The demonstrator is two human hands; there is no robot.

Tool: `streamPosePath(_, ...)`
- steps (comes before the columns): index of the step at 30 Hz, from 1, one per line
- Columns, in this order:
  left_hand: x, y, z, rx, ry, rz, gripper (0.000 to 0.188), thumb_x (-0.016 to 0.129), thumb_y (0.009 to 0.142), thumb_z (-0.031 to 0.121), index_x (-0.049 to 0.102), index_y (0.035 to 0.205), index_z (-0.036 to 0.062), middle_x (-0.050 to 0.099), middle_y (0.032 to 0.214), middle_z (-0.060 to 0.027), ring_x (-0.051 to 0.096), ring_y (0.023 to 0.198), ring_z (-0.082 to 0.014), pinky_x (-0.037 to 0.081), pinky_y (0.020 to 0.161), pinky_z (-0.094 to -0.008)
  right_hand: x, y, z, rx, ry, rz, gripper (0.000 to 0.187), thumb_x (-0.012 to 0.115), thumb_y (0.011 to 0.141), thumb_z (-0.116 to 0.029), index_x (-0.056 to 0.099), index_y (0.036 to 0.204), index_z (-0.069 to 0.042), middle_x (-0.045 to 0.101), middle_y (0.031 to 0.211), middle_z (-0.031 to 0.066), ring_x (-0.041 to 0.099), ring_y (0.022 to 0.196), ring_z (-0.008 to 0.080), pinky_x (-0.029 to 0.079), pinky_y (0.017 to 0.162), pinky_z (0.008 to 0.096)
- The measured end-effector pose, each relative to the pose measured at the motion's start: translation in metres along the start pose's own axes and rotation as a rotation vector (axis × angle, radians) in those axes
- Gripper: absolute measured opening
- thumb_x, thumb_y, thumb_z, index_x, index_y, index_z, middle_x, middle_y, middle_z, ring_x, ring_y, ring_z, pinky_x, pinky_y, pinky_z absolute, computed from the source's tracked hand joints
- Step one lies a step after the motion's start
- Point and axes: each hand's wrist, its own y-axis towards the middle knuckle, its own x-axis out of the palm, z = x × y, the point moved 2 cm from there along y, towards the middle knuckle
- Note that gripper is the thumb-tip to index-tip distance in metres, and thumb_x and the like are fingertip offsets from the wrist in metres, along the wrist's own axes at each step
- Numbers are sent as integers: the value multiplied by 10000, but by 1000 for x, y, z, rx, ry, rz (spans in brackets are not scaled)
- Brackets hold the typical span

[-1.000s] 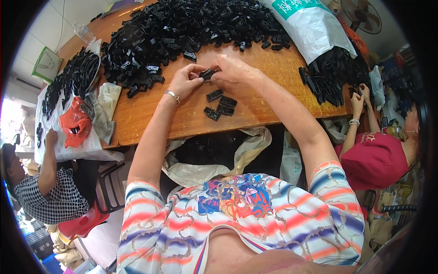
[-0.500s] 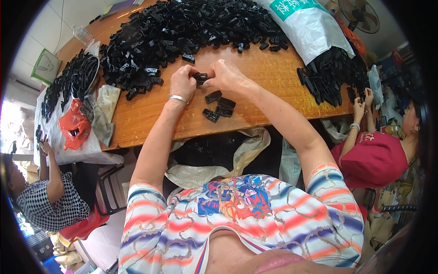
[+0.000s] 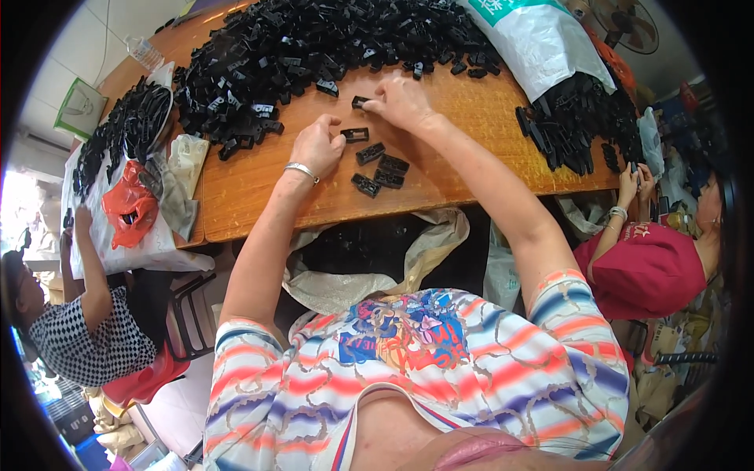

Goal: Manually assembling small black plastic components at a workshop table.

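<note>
My left hand [image 3: 317, 147] is closed at the left end of a small black rectangular plastic part [image 3: 356, 134], which has a window-like opening. Farther up the table, my right hand [image 3: 402, 102] pinches another small black plastic part [image 3: 360, 102] by its right end. The two pieces are apart. Just nearer to me, several similar black pieces [image 3: 390, 169] lie in a loose cluster on the wooden table [image 3: 455, 149]. Beyond both hands spreads a big heap of black plastic parts [image 3: 314, 47].
A white sack [image 3: 542, 55] spills longer black parts [image 3: 558, 129] at the right. On the left lie a red plastic bag [image 3: 129, 204] and more black parts [image 3: 129, 118]. An open sack [image 3: 338, 282] hangs below the table edge. Co-workers sit on both sides, one in a red top [image 3: 648, 271].
My hands have drawn apart. The right has moved up and now has a separate black part at its fingertips; the left stays near the other piece. The view has shifted slightly.
</note>
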Motion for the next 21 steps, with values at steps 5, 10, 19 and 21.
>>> streamPosePath(5, -12, -14, 21, 332, 308, 106, 284, 625, 848, 107, 616, 1131, 99, 654, 1057, -135, 621, 1005, -318, 513, 872, -423, -24, -28, 25, 43, 127, -105, 364, 753, 793, -334, 710, 998, -36, 677, 1023, 167, 653, 971, 333, 519, 861, 406)
streamPosePath(10, -3, -11, 32, 428, 399, 100, 288, 652, 837, 96, 618, 1123, 92, 591, 1084, -104, 571, 1054, -293, 497, 882, -385, -18, -46, 23, 24, 73, -60, 339, 758, 793, -255, 694, 1052, -45, 666, 999, 158, 649, 974, 337, 520, 846, 418)
streamPosePath(19, 14, -3, 43, 194, 237, 91, 396, 677, 856, 264, 576, 1189, 74, 701, 999, -161, 672, 915, -360, 521, 803, -441, -12, -50, 19, 10, 66, -34, 274, 760, 798, -255, 661, 921, -31, 661, 987, 156, 647, 937, 348, 521, 803, 425)
streamPosePath(21, 14, -4, 43, 240, 204, 129, 336, 649, 867, 193, 586, 1184, 102, 680, 983, -147, 657, 928, -344, 524, 807, -423, -13, -52, 18, -3, 75, -70, 276, 759, 800, -253, 661, 920, -25, 666, 990, 163, 645, 941, 351, 517, 807, 427)
